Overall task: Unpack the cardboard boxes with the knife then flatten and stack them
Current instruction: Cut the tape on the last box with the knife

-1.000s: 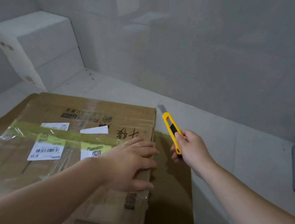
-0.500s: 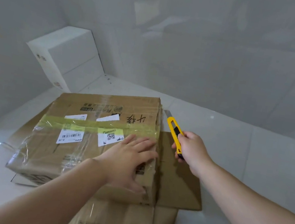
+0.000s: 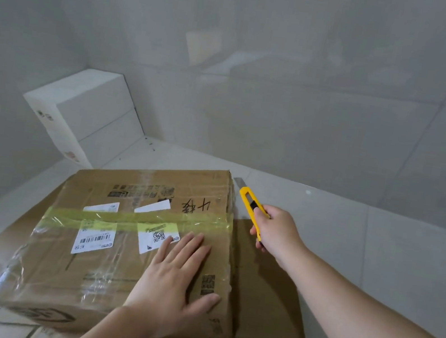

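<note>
The sealed cardboard box [image 3: 126, 244] is not yet cut: its yellow-green tape band [image 3: 136, 220] runs unbroken across the top, and clear film wrap still covers the near corner, so this box has all of its unpacking and flattening ahead. Beneath it lie flattened cardboard sheets [image 3: 266, 291] on the floor [image 3: 378, 254], which I take to be boxes already dealt with and stacked (though they may simply be a mat to cut on; the view does not settle it). The left hand [image 3: 176, 279] lies flat on the box top near its right edge, fingers straight and close together, thumb out toward the corner, pressing the box steady. The right hand [image 3: 276, 231] is wrapped round the handle of the yellow utility knife [image 3: 250, 209], whose blade is out and points away from the person, just beside the box's far right corner; whether the tip touches the cardboard is unclear. A white block [image 3: 83, 113] stands against the tiled wall, well apart
</note>
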The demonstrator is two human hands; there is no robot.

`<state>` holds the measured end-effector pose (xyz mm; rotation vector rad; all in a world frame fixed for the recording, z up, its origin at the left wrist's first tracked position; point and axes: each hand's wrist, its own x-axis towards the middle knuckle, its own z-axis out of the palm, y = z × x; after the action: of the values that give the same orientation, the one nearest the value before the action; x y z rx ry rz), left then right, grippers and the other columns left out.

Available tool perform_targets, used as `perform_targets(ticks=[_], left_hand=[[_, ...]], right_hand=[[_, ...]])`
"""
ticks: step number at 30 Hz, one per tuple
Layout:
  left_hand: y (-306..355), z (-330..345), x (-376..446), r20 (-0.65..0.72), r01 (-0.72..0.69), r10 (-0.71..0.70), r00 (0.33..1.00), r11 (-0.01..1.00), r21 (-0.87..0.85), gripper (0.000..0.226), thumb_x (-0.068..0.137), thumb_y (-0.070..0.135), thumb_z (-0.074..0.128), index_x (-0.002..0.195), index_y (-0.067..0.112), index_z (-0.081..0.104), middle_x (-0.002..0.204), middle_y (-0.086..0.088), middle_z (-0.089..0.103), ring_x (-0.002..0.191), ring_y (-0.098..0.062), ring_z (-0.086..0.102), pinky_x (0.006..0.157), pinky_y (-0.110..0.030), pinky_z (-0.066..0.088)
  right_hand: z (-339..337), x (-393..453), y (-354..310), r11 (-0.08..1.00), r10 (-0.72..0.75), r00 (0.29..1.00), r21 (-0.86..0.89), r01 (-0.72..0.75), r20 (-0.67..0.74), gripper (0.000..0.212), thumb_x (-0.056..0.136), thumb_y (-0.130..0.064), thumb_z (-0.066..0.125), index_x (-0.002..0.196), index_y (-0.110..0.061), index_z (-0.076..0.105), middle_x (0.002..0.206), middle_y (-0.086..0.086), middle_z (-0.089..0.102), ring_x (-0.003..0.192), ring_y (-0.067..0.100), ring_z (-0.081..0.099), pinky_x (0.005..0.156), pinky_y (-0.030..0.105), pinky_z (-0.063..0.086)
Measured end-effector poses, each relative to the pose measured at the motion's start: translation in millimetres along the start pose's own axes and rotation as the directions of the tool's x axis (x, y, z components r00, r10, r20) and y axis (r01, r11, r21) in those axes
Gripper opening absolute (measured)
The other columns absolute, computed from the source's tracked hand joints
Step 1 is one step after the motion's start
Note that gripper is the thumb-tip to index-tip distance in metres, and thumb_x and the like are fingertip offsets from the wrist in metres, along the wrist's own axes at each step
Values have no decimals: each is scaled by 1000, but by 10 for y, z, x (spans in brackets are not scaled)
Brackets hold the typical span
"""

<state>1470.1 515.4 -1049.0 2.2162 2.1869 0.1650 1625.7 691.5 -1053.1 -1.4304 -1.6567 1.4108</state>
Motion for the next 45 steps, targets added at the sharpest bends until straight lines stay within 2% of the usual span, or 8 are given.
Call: perform_targets(ticks=[2,7,12,19,25,34,40,45], left_hand=[[-5,3,-16,-2,4,-4,1000,1000,6,85,84,78,20,149,25,26,158,9,8,145,-8,-10,117,-38,-9],[-12,28,-15,0,11,-11,1000,999,44,80,84,75,16,150,30,20,158,12,0,143,-4,-15,118,-36,-10],[-2,39,-15,-7,4,-3,1000,999,47,77,85,74,18,150,32,19,158,13,-1,143,-4,-15,118,-35,-11],[14,26,-20,-17,6,-6,1000,1000,-12,75,86,70,26,147,28,31,158,10,9,145,-6,-4,119,-38,-2],[9,40,-20,-32,2,-3,999,1000,-28,74,86,70,27,146,27,34,158,10,12,146,-6,-1,119,-38,0],[3,49,-6,-36,1,-2,999,1000,-26,73,87,68,30,146,26,36,157,9,16,146,-7,1,120,-40,3],[-3,43,-14,-46,-2,1,999,1000,-14,72,87,68,27,146,26,36,157,8,17,146,-9,3,120,-40,3],[13,46,-23,-58,2,-4,998,1000,-31,69,88,63,33,143,23,41,155,6,24,146,-11,10,119,-41,7]], right_hand=[[31,45,9,1000,-3,1000,-7,3,9,25,98,-35,42,105,-23,63,64,-2,64,42,16,53,50,29,46],[77,88,56,1000,-14,999,2,14,35,23,97,-33,43,102,-26,64,61,-3,63,43,16,53,51,32,47],[87,138,54,999,-41,999,-5,42,35,23,98,-32,41,108,-26,61,65,0,63,43,15,53,49,29,47],[91,212,37,1000,-24,1000,4,24,8,22,99,-29,42,100,-22,63,63,0,62,40,15,51,47,26,43],[102,198,65,999,-39,999,-12,39,8,19,99,-30,42,104,-28,60,65,0,63,42,14,53,47,25,43],[70,191,8,1000,-20,1000,-20,20,19,28,100,-29,42,117,-20,62,65,1,62,43,15,52,45,24,41],[42,-40,47,1000,0,998,16,-1,69,24,99,-29,42,99,-19,64,62,3,59,43,17,52,45,23,42],[-28,-211,78,998,-25,991,-46,31,132,27,100,-28,42,88,-16,63,62,4,61,42,16,53,44,22,42]])
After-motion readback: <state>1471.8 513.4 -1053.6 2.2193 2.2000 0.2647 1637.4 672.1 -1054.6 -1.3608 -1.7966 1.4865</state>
